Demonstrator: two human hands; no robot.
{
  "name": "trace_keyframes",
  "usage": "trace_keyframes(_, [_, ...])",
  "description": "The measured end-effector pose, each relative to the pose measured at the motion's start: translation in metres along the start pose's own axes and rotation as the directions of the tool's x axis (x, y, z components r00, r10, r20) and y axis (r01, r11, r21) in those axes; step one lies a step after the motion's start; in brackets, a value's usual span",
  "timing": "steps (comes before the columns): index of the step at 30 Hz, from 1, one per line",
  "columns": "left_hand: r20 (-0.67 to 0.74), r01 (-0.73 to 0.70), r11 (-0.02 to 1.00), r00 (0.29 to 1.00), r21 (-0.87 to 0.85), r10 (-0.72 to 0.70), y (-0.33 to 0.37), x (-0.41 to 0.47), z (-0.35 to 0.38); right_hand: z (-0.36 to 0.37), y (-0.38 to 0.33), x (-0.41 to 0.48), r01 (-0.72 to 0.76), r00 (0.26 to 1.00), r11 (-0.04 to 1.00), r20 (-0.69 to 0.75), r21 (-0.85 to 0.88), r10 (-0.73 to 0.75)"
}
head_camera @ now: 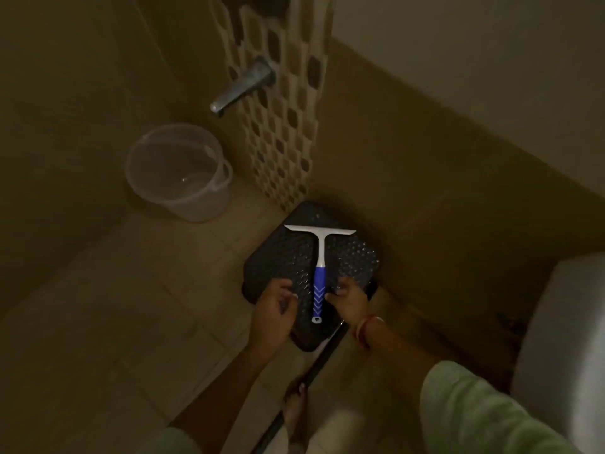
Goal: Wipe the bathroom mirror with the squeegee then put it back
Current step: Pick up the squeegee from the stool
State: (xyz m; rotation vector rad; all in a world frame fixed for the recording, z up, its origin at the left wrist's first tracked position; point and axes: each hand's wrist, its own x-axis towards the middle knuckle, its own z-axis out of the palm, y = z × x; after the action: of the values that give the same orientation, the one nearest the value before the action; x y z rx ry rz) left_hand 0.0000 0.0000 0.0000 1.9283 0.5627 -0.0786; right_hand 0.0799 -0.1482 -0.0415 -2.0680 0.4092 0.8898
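Looking down at the stool point(278, 257), I see the squeegee point(320, 253) lying flat on its dark top, blade toward the wall and blue handle pointing back at me between my hands. My left hand point(273, 306) is loosely curled and holds nothing, while my right hand point(348, 301) has its fingertips just beside the handle, maybe touching it, not wrapped round it. No mirror is in view, so I judge this to be one end of the job, either the pick-up with all the wiping ahead or the put-back done, and I cannot tell which.
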Motion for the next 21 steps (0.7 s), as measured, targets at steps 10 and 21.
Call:
trace_keyframes(10, [-0.086, -0.02, 1.0, 0.996, 0.001, 0.02, -0.061, -0.007, 0.016, 0.054, -0.005, 0.054, 0.044, 0.98, 0.983, -0.196, 0.176, -0.008])
trace_keyframes(21, [-0.124, -0.009, 0.999, 0.992, 0.041, 0.014, -0.043, -0.038, -0.01, 0.017, -0.023, -0.014, 0.282, 0.926, 0.903, -0.336, 0.324, -0.169])
